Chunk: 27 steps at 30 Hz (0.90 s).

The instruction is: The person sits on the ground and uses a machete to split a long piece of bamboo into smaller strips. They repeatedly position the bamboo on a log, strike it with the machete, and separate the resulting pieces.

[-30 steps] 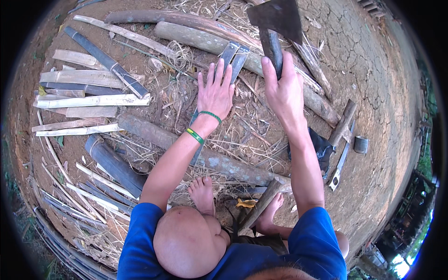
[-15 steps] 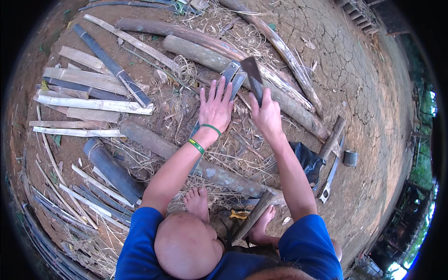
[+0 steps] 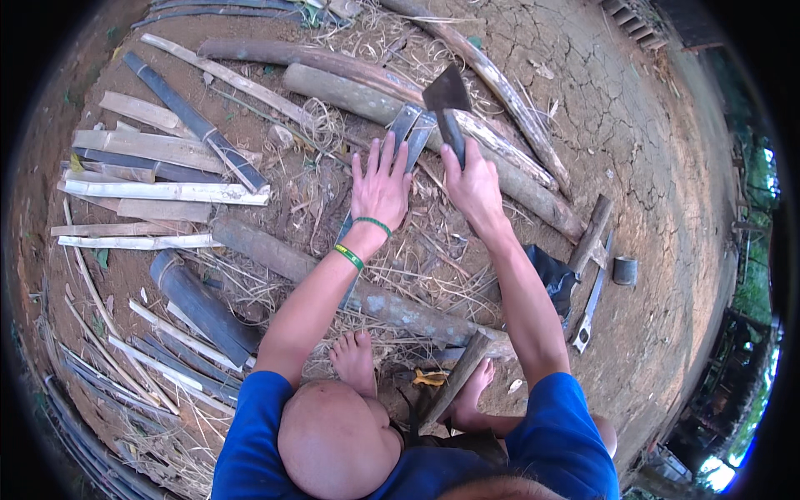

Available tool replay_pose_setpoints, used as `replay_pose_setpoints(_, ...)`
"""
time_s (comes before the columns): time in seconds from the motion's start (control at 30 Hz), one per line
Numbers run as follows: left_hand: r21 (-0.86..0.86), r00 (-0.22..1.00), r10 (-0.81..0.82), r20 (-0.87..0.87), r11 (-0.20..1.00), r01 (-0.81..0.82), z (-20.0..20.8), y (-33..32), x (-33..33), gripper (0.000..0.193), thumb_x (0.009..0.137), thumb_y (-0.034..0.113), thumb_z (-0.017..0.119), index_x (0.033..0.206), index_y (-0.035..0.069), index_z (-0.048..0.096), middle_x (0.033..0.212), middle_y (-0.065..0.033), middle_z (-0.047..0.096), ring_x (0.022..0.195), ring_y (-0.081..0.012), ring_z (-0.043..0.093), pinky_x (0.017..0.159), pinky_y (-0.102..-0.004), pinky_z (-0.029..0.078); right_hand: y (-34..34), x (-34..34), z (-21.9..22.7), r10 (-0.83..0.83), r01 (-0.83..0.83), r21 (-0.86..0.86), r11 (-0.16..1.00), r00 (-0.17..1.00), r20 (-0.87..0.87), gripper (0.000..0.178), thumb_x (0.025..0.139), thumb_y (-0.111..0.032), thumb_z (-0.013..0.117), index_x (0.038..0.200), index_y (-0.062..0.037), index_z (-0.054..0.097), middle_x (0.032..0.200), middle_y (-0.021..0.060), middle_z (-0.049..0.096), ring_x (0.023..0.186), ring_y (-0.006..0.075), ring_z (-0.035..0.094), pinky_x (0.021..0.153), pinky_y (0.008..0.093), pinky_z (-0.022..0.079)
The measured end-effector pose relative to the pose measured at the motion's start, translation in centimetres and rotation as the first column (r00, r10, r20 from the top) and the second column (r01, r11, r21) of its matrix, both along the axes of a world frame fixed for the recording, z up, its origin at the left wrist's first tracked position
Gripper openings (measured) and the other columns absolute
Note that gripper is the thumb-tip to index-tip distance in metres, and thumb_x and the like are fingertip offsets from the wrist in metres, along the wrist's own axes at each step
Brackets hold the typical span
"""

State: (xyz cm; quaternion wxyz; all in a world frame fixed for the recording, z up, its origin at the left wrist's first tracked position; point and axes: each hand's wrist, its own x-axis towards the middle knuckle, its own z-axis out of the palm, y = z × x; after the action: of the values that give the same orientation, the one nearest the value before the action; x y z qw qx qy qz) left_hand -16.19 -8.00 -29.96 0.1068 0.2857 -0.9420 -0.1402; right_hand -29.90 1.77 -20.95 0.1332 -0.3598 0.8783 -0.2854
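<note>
My left hand [image 3: 381, 190] lies with its fingers stretched out over a dark bamboo strip [image 3: 406, 122]. The strip's far end is split into two arms and rests against a log [image 3: 350, 93]; its near part runs under my left forearm. In my right hand [image 3: 473, 185], fingers wrapped round the handle, is a chopping knife [image 3: 447, 90] with a broad dark blade. The blade is held above the far logs, just right of the split end, and appears apart from the strip. Most of the strip's middle is hidden by my left hand.
Another log [image 3: 400, 310] lies crosswise before my feet. Split bamboo pieces [image 3: 158, 190] and a thick bamboo tube [image 3: 200, 300] are on the left. At right are a handsaw [image 3: 592, 300], a black plastic bag [image 3: 550, 275] and a small grey cylinder [image 3: 625, 271].
The knife has swung away from the strip's end, and its blade has turned so its broad face shows. My left hand stays over the bamboo strip.
</note>
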Motion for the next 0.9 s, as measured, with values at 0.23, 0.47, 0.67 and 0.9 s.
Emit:
replay_pose_setpoints(0.23, -0.001, 1.000, -0.019, 0.001, 1.000, 0.019, 0.3, 0.0, -0.5, 0.059, 0.104, 0.031, 0.045, 0.158, 0.012, 0.034, 0.167, -0.0110, 0.023, 0.152, -0.0331, 0.025, 0.123, -0.0597, 0.018, 0.2, -3.0, -3.2, 0.016, -0.011, 0.142, 0.990, 0.999, -0.033, 0.040, 0.101, -0.035, 0.058, 0.109, 0.0038, 0.056, 0.073, 0.0355, 0.064, 0.078, 0.0524, 0.067, 0.070, 0.0611, 0.052)
replay_pose_setpoints(0.47, -0.014, 0.999, -0.031, -0.017, 0.999, 0.030, 0.8, -0.1, -1.1, 0.060, 0.102, 0.029, 0.048, 0.158, 0.011, 0.033, 0.167, -0.0132, 0.023, 0.152, -0.0353, 0.026, 0.122, -0.0606, 0.019, 1.9, -2.3, -3.9, 0.030, -0.014, 0.179, 0.984, 0.996, -0.089, 0.040, 0.101, -0.037, 0.057, 0.106, 0.0022, 0.057, 0.078, 0.0340, 0.066, 0.082, 0.0539, 0.067, 0.074, 0.0577, 0.053)
replay_pose_setpoints(0.67, 0.000, 0.999, -0.036, -0.037, 0.999, 0.036, 0.7, 0.4, 1.2, 0.070, 0.097, 0.035, 0.057, 0.158, 0.010, 0.033, 0.167, -0.0174, 0.020, 0.152, -0.0373, 0.024, 0.121, -0.0621, 0.019, 6.0, 2.4, -1.4, -0.185, 0.184, 0.017, 0.983, 0.981, 0.058, 0.038, 0.100, -0.033, 0.058, 0.118, 0.0001, 0.054, 0.075, 0.0308, 0.067, 0.076, 0.0520, 0.067, 0.066, 0.0583, 0.051)
replay_pose_setpoints(0.9, 0.114, 0.995, 0.003, 0.099, 0.993, -0.015, 1.8, 3.7, 12.8, 0.075, 0.099, 0.046, 0.053, 0.160, 0.010, 0.027, 0.166, -0.0196, 0.021, 0.154, -0.0392, 0.020, 0.121, -0.0657, 0.013, 16.3, 5.2, -6.7, -0.133, 0.220, 0.358, 0.907, 0.959, -0.251, 0.046, 0.094, -0.032, 0.068, 0.124, 0.0016, 0.057, 0.100, 0.0297, 0.065, 0.089, 0.0458, 0.068, 0.073, 0.0529, 0.056)
